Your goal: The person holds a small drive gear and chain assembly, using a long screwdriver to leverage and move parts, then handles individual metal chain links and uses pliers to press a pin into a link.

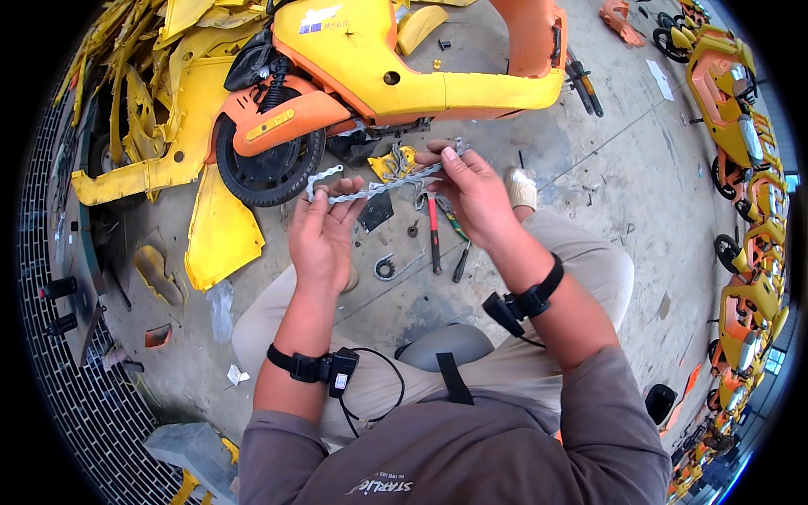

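Note:
A silvery drive chain (402, 179) is stretched between my two hands, above the concrete floor and in front of a yellow and orange scooter (404, 84). My left hand (324, 231) pinches it near one end, and a short length bends up past the fingers. The chain's other end sits between the thumb and fingers of my right hand (473, 189), which is a little higher. Beneath the hands lie a red-handled hammer (433, 236), a screwdriver (461, 263) and a toothed ring (385, 268) with another piece of chain beside it.
The scooter's black wheel (269, 164) stands just beyond my left hand. Yellow body panels (223, 227) are heaped at the left. A row of similar scooters (745, 252) lines the right side. A dark square plate (375, 212) lies on the floor between my knees.

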{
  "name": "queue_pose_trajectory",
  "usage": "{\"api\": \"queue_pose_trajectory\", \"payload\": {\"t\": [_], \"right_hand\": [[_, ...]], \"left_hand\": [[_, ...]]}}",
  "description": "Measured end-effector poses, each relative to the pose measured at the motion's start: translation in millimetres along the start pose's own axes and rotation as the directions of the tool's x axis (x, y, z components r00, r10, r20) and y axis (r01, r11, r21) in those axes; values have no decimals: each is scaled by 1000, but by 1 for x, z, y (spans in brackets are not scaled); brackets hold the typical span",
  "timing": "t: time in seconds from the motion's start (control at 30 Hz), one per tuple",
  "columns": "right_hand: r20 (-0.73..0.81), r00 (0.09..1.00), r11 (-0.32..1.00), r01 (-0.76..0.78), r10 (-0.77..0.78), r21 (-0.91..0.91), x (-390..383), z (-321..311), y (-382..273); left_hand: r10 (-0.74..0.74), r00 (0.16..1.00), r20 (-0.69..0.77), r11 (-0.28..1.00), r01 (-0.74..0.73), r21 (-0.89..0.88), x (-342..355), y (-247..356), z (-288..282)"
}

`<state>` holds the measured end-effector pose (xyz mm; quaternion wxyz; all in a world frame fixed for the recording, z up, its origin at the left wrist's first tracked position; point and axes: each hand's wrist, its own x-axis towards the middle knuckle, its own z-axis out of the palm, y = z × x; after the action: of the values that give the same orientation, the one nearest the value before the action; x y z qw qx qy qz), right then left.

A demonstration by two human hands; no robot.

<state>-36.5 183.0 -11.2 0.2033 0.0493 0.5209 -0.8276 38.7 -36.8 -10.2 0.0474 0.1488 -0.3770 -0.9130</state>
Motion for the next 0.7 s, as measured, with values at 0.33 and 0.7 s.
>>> {"api": "queue_pose_trajectory", "payload": {"t": [0.33, 0.7], "right_hand": [[77, 985, 938, 169, -152, -302, -4, -31, -52], [259, 953, 877, 254, -156, -408, 16, -31, -68]], "left_hand": [[-417, 900, -125, 842, 434, 319, 4, -48, -3], [-655, 748, -102, 688, 647, 329, 13, -90, -40]]}}
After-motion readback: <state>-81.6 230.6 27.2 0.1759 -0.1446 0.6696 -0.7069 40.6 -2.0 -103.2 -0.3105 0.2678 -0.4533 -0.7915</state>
